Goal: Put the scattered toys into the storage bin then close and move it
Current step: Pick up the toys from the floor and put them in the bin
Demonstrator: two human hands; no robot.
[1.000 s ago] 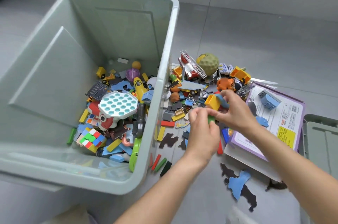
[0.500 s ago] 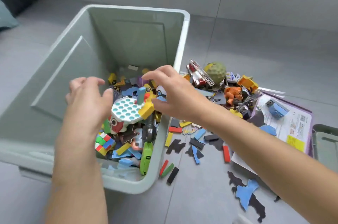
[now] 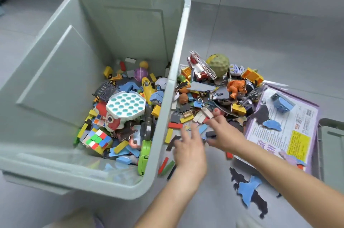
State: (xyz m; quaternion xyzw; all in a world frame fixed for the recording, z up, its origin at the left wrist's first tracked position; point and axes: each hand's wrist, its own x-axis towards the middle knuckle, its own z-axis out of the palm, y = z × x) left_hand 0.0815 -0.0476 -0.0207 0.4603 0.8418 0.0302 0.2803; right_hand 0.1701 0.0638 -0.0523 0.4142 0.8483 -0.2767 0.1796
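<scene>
Head view looks down on one grey-green storage bin (image 3: 55,82) standing open on the floor at left, its bottom covered with toys. Among them lie one white-and-teal bubble board (image 3: 125,106), one colour cube (image 3: 96,138), one yellow plane (image 3: 148,88) and one purple ball (image 3: 141,74). Just outside the bin's right wall three thin sticks (image 3: 165,166) lie together: one red, one green, one dark.

Two bare hands reach over the flat pieces beside the bin. The left hand (image 3: 189,149) is spread wide, fingers straight, gripping nothing. The right hand (image 3: 223,134) is bent over a dark block (image 3: 211,133); blur hides whether it grips it.

Beyond the hands sits the scattered pile, with one ladder truck (image 3: 202,67), one green bumpy ball (image 3: 218,65) and one orange figure (image 3: 236,86). Right of it lies one purple box (image 3: 290,134) bearing one blue brick (image 3: 283,102). One bin lid (image 3: 333,144) lies at the far right edge.
</scene>
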